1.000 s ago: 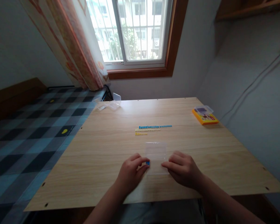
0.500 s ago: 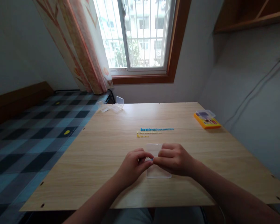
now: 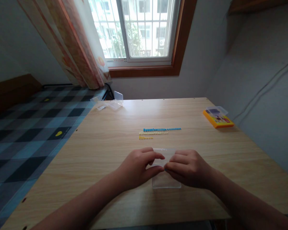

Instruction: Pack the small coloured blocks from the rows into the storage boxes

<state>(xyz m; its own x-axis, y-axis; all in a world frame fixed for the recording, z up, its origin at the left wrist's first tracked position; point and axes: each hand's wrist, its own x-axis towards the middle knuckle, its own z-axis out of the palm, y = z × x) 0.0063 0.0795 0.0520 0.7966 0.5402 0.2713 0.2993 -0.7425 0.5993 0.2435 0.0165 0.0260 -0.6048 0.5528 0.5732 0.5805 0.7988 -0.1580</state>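
Note:
Above a clear plastic tray point(image 3: 166, 184), my left hand point(image 3: 142, 167) has its thumb and index finger apart, with nothing visible between them. My right hand point(image 3: 188, 167) is closed in a pinch right beside the left thumb tip. A small blue piece seems to be in that pinch, mostly hidden by the fingertips. Beyond the tray lie lined-up small pieces: a blue row point(image 3: 162, 129), a cream row point(image 3: 153, 133) and a shorter yellow row point(image 3: 145, 138).
An orange box point(image 3: 218, 119) with a clear lid on top stands at the table's right side. Clear plastic containers point(image 3: 114, 103) sit at the back left corner. The wooden table point(image 3: 105, 137) adjoins a bed with a checked cover point(image 3: 50, 140) on the left.
My left index finger and thumb have parted from the small blue piece that both hands were touching. My right hand stays pinched. The whole view has shifted slightly downward.

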